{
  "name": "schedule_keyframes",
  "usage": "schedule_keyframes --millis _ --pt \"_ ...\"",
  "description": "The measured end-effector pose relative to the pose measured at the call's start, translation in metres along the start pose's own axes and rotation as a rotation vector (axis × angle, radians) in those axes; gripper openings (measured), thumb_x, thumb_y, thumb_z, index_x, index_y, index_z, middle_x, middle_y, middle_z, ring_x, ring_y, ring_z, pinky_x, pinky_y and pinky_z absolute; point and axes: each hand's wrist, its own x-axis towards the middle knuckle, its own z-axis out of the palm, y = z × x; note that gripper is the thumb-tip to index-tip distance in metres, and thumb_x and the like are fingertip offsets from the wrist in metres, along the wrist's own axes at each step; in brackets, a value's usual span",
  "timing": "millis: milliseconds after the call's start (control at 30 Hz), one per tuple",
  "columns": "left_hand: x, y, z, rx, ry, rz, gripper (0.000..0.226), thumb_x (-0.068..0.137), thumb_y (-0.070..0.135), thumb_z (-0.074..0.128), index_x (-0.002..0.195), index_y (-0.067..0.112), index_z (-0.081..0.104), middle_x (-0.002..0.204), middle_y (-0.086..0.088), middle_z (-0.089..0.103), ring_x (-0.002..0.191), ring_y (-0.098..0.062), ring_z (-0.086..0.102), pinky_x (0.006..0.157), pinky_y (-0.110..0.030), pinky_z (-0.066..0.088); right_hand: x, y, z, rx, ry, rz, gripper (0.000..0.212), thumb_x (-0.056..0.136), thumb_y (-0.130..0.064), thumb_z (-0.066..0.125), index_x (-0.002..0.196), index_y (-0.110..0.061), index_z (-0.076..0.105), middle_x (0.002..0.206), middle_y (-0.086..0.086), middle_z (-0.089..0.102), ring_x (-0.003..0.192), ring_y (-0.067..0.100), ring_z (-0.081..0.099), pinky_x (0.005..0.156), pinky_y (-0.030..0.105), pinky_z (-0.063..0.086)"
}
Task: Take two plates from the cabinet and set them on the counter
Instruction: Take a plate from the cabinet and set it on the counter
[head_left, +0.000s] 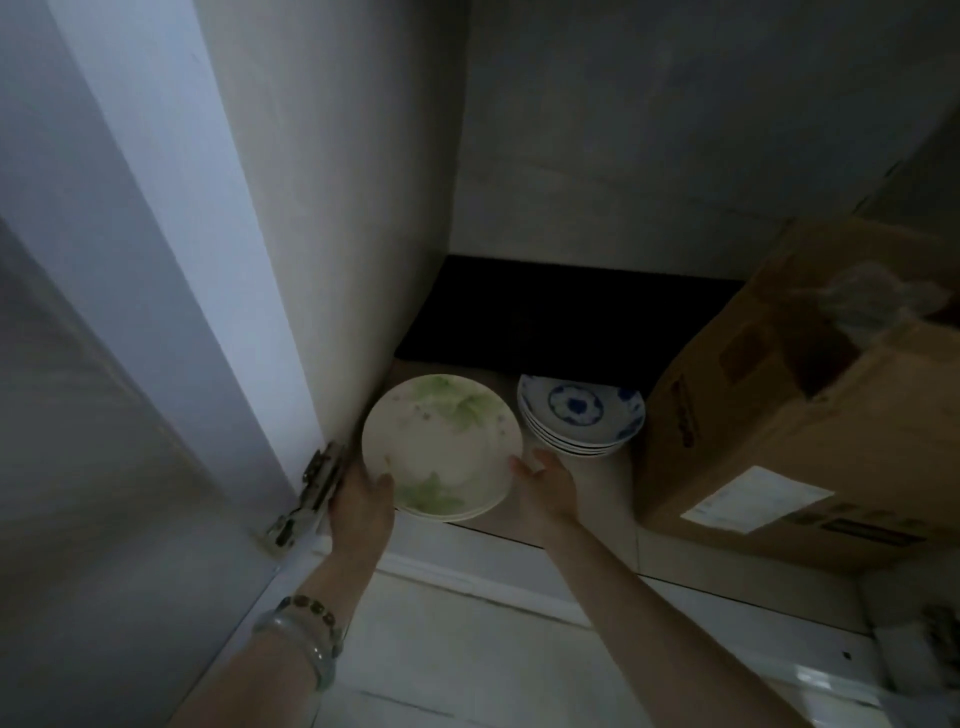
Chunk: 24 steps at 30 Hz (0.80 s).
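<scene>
Head view: both hands (left (363, 501), right (548, 488)) grip plates' (441, 447) edges.

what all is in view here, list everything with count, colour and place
plates: stack, count unclear, cream with green leaf print, shelf front left, held at both edges
bowls: stack, about five, white with blue pattern, right of the plates
box: one, brown cardboard with a white label, shelf right
mat: one, black, shelf rear
hinge: one, metal, on the door at left
bracelets: two, one beaded, one pale, on the left wrist
left hand: fingers on the plates' left edge
right hand: fingers at the plates' right edge
</scene>
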Motion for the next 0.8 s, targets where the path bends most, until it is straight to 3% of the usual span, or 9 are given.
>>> schedule_keyframes --millis 100,267,400,500,633,800 --pt "0.002 -0.003 0.002 -0.006 -0.025 0.053 0.049 0.088 -0.007 0.049 0.136 0.002 0.043 0.136 -0.016 0.052 0.127 -0.032 0.046 0.108 -0.048 0.037 0.01 0.001 0.01 -0.12 -0.055 -0.017 0.044 0.086 -0.027 0.064 0.124 -0.006 0.057 0.121 0.018 0.063 0.115 0.035 0.054 0.098 0.043 0.042" --pt "0.003 -0.005 0.004 0.028 -0.041 0.105 0.059 0.089 -0.005 0.046 0.144 0.014 0.036 0.141 -0.007 0.048 0.131 -0.025 0.043 0.109 -0.037 0.034 0.014 0.0 0.017 -0.062 0.002 -0.029 0.042 0.074 -0.018 0.075 0.114 -0.009 0.067 0.11 0.015 0.069 0.107 0.031 0.06 0.079 0.033 0.05" --pt "0.001 -0.005 0.006 0.011 -0.028 0.087 0.063 0.083 -0.014 0.045 0.141 0.009 0.039 0.139 -0.012 0.049 0.131 -0.028 0.043 0.11 -0.045 0.036 0.008 -0.001 0.018 0.028 0.065 0.016 0.035 0.073 -0.004 0.074 0.108 -0.003 0.069 0.106 0.017 0.071 0.093 0.024 0.064 0.057 0.012 0.037" --pt "-0.006 -0.001 0.007 -0.068 -0.013 0.036 0.06 0.083 -0.017 0.046 0.137 0.008 0.044 0.134 -0.011 0.054 0.125 -0.03 0.049 0.108 -0.046 0.039 0.002 0.0 0.014 0.033 0.087 0.031 0.033 0.072 -0.003 0.074 0.105 -0.002 0.07 0.104 0.017 0.071 0.088 0.023 0.063 0.052 0.01 0.033" --pt "-0.016 0.006 0.007 -0.187 0.047 -0.02 0.057 0.084 -0.015 0.049 0.13 0.018 0.052 0.118 0.01 0.052 0.112 -0.012 0.046 0.097 -0.027 0.036 -0.002 0.004 0.002 0.029 0.067 0.023 0.032 0.071 -0.009 0.077 0.102 -0.005 0.07 0.102 0.014 0.072 0.094 0.027 0.065 0.065 0.023 0.04" --pt "-0.035 0.019 0.008 -0.197 0.047 -0.039 0.032 0.087 -0.002 0.054 0.115 0.011 0.062 0.105 -0.003 0.061 0.1 -0.021 0.054 0.081 -0.025 0.041 -0.014 0.007 -0.023 0.136 0.074 0.025 0.038 0.072 0.001 0.076 0.108 0.002 0.066 0.111 0.018 0.068 0.105 0.032 0.062 0.083 0.037 0.052"
